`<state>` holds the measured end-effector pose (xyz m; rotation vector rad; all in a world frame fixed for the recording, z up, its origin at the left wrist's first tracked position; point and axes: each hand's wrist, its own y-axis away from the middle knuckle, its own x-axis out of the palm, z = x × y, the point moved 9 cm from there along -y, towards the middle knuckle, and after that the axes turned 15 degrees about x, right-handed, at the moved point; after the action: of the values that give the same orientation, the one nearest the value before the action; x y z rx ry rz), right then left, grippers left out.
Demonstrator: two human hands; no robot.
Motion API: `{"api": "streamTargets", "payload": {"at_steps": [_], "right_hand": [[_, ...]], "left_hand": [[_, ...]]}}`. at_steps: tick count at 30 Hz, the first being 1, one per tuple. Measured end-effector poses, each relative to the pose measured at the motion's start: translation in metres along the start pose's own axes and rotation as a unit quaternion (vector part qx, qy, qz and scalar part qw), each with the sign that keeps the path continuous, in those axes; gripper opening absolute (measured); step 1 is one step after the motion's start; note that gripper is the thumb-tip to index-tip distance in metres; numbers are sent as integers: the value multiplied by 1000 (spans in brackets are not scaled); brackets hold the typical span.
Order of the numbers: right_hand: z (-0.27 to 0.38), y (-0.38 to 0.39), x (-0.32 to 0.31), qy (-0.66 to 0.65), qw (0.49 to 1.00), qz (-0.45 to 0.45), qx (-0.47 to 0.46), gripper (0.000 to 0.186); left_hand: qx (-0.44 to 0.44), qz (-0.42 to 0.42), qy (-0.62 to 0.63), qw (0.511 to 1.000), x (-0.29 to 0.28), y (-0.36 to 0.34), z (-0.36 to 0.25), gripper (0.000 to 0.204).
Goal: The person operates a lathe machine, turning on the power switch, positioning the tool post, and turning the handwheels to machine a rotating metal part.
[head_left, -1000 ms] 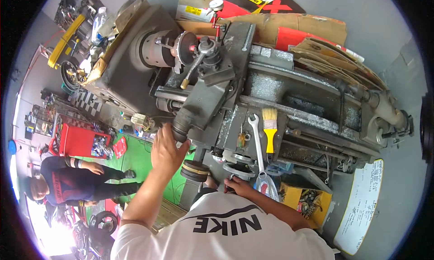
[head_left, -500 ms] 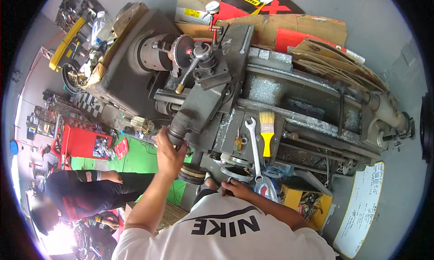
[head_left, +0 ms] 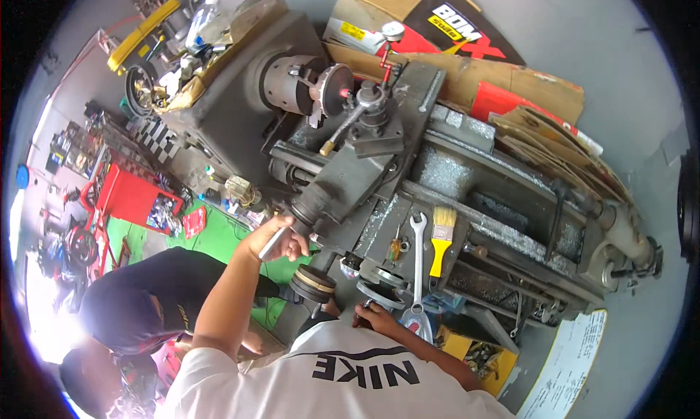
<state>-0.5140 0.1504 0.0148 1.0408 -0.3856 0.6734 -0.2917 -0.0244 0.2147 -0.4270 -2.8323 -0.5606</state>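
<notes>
My left hand (head_left: 281, 238) is at the near end of the metal lathe's slide, its fingers curled round a pale bar-like handle (head_left: 274, 243) beside the dark ribbed collar (head_left: 312, 205). Low in front of my shirt, my right hand (head_left: 375, 318) is closed at the handle of a metal handwheel (head_left: 380, 295); its grip is partly hidden. The tool post (head_left: 373, 113) with its lever stands on the slide, near a round disc-like workpiece (head_left: 335, 89) held in the chuck (head_left: 288, 82). A dial gauge (head_left: 392, 31) on a red arm rises behind.
On the carriage lie a screwdriver (head_left: 394, 249), a combination wrench (head_left: 418, 255) and a yellow-handled brush (head_left: 441, 243). Metal chips cover the lathe bed (head_left: 443, 170). Flattened cardboard (head_left: 539, 131) leans behind. A co-worker (head_left: 153, 295) bends down at the left, near a red cabinet (head_left: 135, 197).
The view has shifted, so the lathe appears farther right. My left hand has turned and the pale handle now shows across it. The co-worker has bent lower. My right hand stays at the handwheel.
</notes>
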Motion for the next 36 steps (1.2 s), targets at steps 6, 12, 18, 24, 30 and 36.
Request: {"api": "streamTargets", "payload": {"at_steps": [6,12,18,24,30,36], "right_hand": [[-6,-2,-9,46,998,-30,9,23],[0,-1,-12,70,997,-40,-15,32],[42,75,15,356,932,-41,-56,52],[105,196,44,457,843,38,282,58],[325,233,206,649,718,1,-249,35],[471,136,360,555,671,-6,-491,57]], "left_hand": [[-32,137,248,958,-3,-4,37,85],[-42,-73,70,994,-52,41,106,96],[-160,-65,196,965,2,116,179,85],[-38,29,-17,999,39,123,160,67],[-96,39,-56,993,40,110,185,42],[-64,27,-69,995,32,104,205,31]]}}
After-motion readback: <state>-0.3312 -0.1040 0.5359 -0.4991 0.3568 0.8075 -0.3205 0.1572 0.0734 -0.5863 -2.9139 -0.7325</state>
